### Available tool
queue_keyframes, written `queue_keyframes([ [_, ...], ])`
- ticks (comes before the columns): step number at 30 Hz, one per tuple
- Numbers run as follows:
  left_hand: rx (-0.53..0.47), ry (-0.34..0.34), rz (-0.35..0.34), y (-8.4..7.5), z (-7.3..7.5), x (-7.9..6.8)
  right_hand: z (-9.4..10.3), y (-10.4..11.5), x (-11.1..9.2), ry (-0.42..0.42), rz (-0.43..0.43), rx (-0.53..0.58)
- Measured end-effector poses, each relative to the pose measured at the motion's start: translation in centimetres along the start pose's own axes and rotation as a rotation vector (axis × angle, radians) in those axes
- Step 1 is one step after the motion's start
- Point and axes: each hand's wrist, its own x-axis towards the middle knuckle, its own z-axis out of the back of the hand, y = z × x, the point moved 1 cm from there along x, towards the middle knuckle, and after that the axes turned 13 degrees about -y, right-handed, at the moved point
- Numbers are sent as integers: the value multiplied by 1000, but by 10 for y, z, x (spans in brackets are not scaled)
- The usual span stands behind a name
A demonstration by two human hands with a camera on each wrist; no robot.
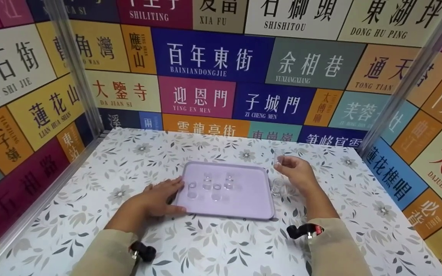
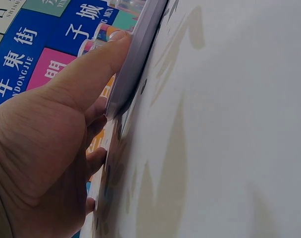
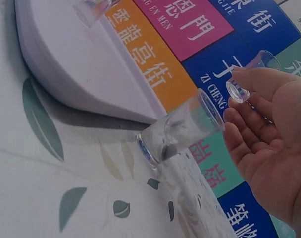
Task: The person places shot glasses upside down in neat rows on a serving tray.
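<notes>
A lilac tray (image 1: 248, 207) lies on the table with several small clear shot glasses (image 1: 216, 193) standing toward its left half. My left hand (image 1: 159, 199) rests at the tray's left side, fingers spread; in the left wrist view its thumb (image 2: 98, 64) lies against the rim. Just beyond the tray's right edge, my right hand (image 1: 300, 175) pinches another clear shot glass (image 3: 262, 62) between thumb and fingers, held above the table. Below that hand, one more shot glass (image 3: 182, 130) stands upright on the table beside the tray.
The table (image 1: 213, 245) wears a white cloth printed with grey leaves and flowers. Walls of coloured sign panels (image 1: 209, 57) enclose its back and both sides. Clear upright strips (image 1: 79, 65) run along the corners.
</notes>
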Motion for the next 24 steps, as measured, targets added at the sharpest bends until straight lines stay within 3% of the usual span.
queue_keyframes([
  [11,0,-7,-14,-1,1,0,-12,22,-16,-32,148,48],
  [24,3,8,0,-3,1,0,-35,38,-40,2,184,140],
])
